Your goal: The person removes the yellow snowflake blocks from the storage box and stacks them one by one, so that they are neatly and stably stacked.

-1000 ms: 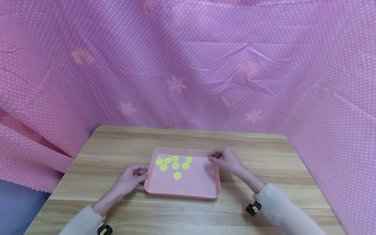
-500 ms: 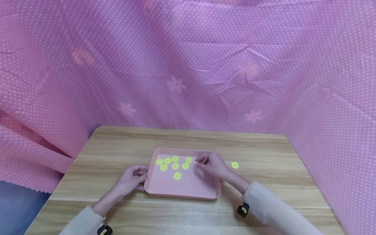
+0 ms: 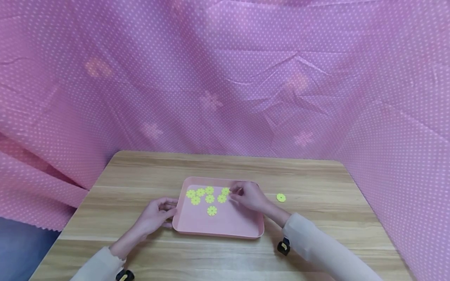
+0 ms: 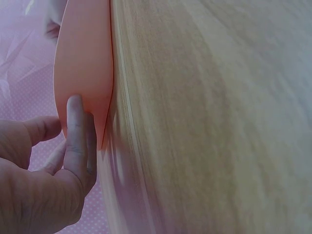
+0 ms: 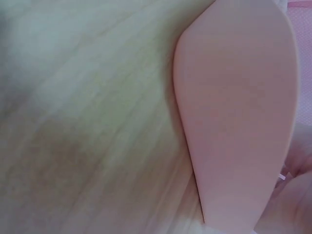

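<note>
A pink rectangular tray [image 3: 239, 224] lies on the wooden table. Several thin yellow flower-shaped pieces are inside it, mostly toward the far left, with one yellow flower [image 3: 212, 210] nearer the middle. My left hand [image 3: 154, 215] touches the tray's left outer wall; in the left wrist view the fingers [image 4: 75, 131] lie fairly straight against it, thumb near the rim. Above the tray's right half, my right hand [image 3: 250, 196] has its fingertips beside two yellow flowers [image 3: 222, 198], and nothing shows between them. The right wrist view mostly shows the tray's outer wall [image 5: 234, 107].
Another yellow flower [image 3: 281, 198] lies on the wooden table [image 3: 309, 183], right of the tray. A pink dotted cloth [image 3: 225, 97] hangs behind the table and along its sides.
My right hand has moved left from the tray's right rim to the flowers inside. The flower on the table to the right has come into sight. My left hand and the tray stay put.
</note>
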`<state>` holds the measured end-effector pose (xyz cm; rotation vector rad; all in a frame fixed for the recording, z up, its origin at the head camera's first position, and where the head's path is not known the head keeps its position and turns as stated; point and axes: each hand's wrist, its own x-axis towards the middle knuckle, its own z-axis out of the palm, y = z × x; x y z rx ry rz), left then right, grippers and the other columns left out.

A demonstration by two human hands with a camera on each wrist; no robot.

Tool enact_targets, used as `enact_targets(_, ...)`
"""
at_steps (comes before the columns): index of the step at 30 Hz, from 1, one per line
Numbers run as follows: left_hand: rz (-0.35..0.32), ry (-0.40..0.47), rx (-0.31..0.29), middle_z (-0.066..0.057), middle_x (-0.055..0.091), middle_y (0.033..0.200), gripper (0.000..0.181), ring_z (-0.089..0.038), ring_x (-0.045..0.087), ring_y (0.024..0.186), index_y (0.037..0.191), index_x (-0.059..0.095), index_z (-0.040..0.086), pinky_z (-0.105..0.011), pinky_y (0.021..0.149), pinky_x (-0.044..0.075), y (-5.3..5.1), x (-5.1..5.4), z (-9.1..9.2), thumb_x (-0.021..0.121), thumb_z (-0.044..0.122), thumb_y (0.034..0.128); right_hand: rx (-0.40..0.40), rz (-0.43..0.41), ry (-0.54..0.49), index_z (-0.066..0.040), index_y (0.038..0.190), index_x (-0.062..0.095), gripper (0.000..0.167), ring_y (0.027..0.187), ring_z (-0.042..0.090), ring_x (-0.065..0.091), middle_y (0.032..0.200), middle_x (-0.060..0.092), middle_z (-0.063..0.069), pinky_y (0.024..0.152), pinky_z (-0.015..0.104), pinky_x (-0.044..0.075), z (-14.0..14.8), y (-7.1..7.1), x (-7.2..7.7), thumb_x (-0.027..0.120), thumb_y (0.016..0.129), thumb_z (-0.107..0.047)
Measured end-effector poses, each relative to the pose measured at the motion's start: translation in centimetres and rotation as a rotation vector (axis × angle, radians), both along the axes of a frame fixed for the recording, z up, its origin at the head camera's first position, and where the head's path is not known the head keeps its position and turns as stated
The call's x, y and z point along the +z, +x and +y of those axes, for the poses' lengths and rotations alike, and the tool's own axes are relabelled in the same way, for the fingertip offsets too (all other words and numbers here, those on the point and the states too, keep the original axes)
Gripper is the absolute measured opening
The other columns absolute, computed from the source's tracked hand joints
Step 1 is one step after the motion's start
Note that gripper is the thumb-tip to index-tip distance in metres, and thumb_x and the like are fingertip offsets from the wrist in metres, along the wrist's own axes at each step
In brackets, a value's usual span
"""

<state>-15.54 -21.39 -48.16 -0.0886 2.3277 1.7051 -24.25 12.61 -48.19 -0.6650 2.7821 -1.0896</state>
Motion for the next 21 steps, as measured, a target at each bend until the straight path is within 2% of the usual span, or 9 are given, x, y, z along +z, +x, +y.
enact_targets(8,-0.002,-0.006,0.0,-0.027,0.068,0.119,0.04,-0.021,0.071,0.088,0.141,0.057,-0.008,-0.034,0.069,0.069,0.2,-0.2,0.0,0.064,0.004,0.103,0.021,0.099,0.077,-0.01,0.111,0.079,0.022,0.086,0.011,0.067,0.105,0.078,0.003,0.076,0.021,0.059,-0.7,-0.1,-0.3,0.082,0.091,-0.018)
enact_targets(13,0.008,-0.004,-0.012,-0.028,0.068,0.12,0.041,-0.021,0.071,0.089,0.141,0.056,-0.009,-0.034,0.069,0.069,0.7,-0.2,-0.2,0.063,0.004,0.1033,0.036,0.115,0.106,-0.009,0.114,0.078,0.024,0.08,0.01,0.06,0.098,0.075,0.004,0.069,0.019,0.051,-1.0,0.2,-0.1,0.081,0.091,-0.016)
enact_targets(21,0.012,0.013,-0.026,-0.028,0.068,0.118,0.041,-0.02,0.071,0.088,0.141,0.055,-0.011,-0.034,0.068,0.069,1.4,0.1,-0.2,0.063,0.004,0.1033,0.089,0.139,0.149,-0.008,0.118,0.078,0.027,0.079,0.01,0.059,0.104,0.074,0.004,0.065,0.017,0.048,-1.2,0.6,-0.6,0.08,0.092,-0.015)
